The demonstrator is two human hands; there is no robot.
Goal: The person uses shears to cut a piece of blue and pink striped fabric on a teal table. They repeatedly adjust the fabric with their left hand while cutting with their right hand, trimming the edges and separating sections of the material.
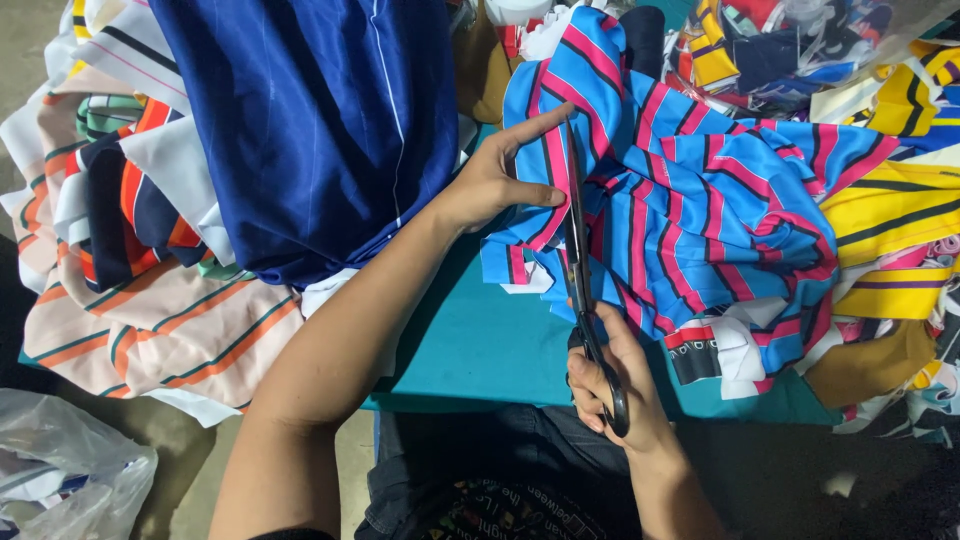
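A blue garment with pink and black stripes [700, 200] lies bunched on the teal table [480, 340]. My left hand [500, 180] pins its left edge, forefinger stretched along the cloth beside the blades. My right hand [615, 385] grips the black handles of long scissors [578, 260], whose blades run upward over the striped cloth, close together. The blade tips reach near my left forefinger.
A dark blue pinstriped garment [320, 130] is heaped at the upper left over peach, orange and white striped cloth [150, 320]. Yellow striped garments [890, 230] pile at the right. A clear plastic bag [70, 470] lies on the floor at the lower left.
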